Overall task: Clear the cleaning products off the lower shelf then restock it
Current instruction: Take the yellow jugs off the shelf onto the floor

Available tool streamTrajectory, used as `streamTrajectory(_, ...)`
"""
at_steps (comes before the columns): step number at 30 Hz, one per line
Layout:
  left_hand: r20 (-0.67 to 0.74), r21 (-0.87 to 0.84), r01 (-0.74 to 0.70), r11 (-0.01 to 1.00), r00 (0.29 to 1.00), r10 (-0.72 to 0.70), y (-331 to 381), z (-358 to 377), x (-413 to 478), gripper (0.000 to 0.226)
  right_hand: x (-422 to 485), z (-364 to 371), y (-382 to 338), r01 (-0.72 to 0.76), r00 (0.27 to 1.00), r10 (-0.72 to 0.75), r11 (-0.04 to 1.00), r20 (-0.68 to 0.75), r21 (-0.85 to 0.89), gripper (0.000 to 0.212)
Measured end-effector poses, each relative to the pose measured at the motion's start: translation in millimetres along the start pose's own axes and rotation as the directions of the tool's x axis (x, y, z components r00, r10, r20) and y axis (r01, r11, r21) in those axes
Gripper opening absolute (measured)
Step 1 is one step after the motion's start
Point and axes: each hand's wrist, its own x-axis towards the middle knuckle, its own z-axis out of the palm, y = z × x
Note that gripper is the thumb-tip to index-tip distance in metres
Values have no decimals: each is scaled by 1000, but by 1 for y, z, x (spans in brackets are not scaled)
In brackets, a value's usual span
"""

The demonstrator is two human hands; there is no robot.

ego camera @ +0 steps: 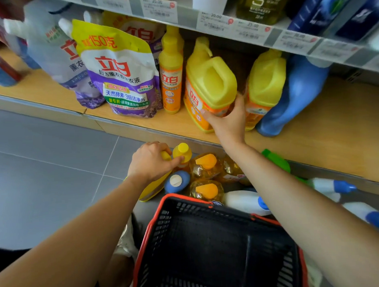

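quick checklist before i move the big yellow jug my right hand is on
1. Grip: right hand holds the yellow jug low on its body: ok.
2. Cap on the jug tight: cannot tell.
3. Spare hand free: not ok, left hand grips a yellow bottle on the floor.
4. Room in the basket: ok.
5. Clearance from the neighbouring jug on the right: cannot tell.
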Motion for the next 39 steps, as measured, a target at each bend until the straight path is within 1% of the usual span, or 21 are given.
streamTrajectory(2, 4, 2, 1, 1000, 1000, -1, 0, 1, 0, 46, -9, -15, -15, 121, 991, -124, 991, -46, -63, 75)
streamTrajectory(3, 6, 7, 1, 1000, 1000, -1, 0, 1, 0, 46, -10, -20, -24, 150, 986, -156, 984, -52, -95, 69)
streamTrajectory(5, 15, 15, 6, 1000, 1000, -7, 0, 1, 0, 48, -8, -27, -41, 153, 986, -161, 972, -33, -179, 56)
streamTrajectory(6, 21, 14, 10, 1000, 1000, -10, 0, 1, 0, 50, -5, -29, -48, 142, 989, -146, 969, -3, -200, 49)
streamTrajectory(9, 52, -6, 21, 1000, 998, -21, 4, -2, -4, 56, 6, -40, -65, 48, 990, -32, 993, 138, -110, 28)
streamTrajectory(12, 112, -50, 61, 997, 992, -55, 8, -8, -7, 58, 19, -56, -76, -60, 960, 77, 996, 268, -73, 23)
streamTrajectory(14, 194, -56, 94, 994, 978, -81, 13, -15, -4, 63, 22, -66, -82, -88, 936, 102, 995, 337, -56, 14)
streamTrajectory(15, 234, -61, 108, 992, 968, -91, 16, -20, -2, 67, 22, -71, -85, -88, 932, 102, 995, 348, -56, 9)
streamTrajectory(17, 282, -71, 112, 991, 955, -88, 27, -36, 5, 73, 20, -81, -90, -65, 934, 82, 996, 348, -60, 9)
streamTrajectory(20, 267, -76, 32, 997, 964, -11, 48, -67, 12, 70, 16, -100, -104, 8, 935, 27, 995, 353, -98, 7)
streamTrajectory(21, 249, -96, -2, 995, 968, 26, 58, -80, 13, 68, 13, -110, -111, 43, 932, 5, 991, 362, -124, 12)
streamTrajectory(23, 184, -164, -79, 983, 977, 109, 82, -107, 11, 65, 7, -134, -123, 128, 916, -46, 975, 400, -180, 19)
streamTrajectory(25, 112, -253, -161, 954, 975, 194, 108, -133, 3, 63, -3, -159, -137, 205, 895, -95, 956, 436, -211, 21)
streamTrajectory(28, 73, -361, -299, 883, 935, 346, 148, -166, -16, 62, -22, -193, -153, 265, 874, -163, 949, 457, -169, 21)
streamTrajectory(31, 46, -398, -419, 816, 879, 474, 179, -183, -38, 47, -44, -223, -163, 300, 855, -236, 951, 462, -70, 17)
streamTrajectory(33, 4, -412, -473, 779, 854, 520, 192, -187, -53, 39, -58, -242, -165, 297, 852, -261, 955, 454, -9, 14)
streamTrajectory(36, -27, -486, -486, 727, 839, 543, 205, -183, -76, 42, -75, -262, -161, 281, 845, -254, 960, 471, 14, 8)
streamTrajectory(37, -31, -502, -484, 717, 839, 544, 209, -178, -84, 43, -80, -266, -158, 274, 845, -233, 962, 482, -16, 9)
streamTrajectory(39, -38, -513, -488, 706, 835, 549, 216, -165, -97, 42, -88, -272, -151, 328, 845, -215, 931, 489, -157, 22)
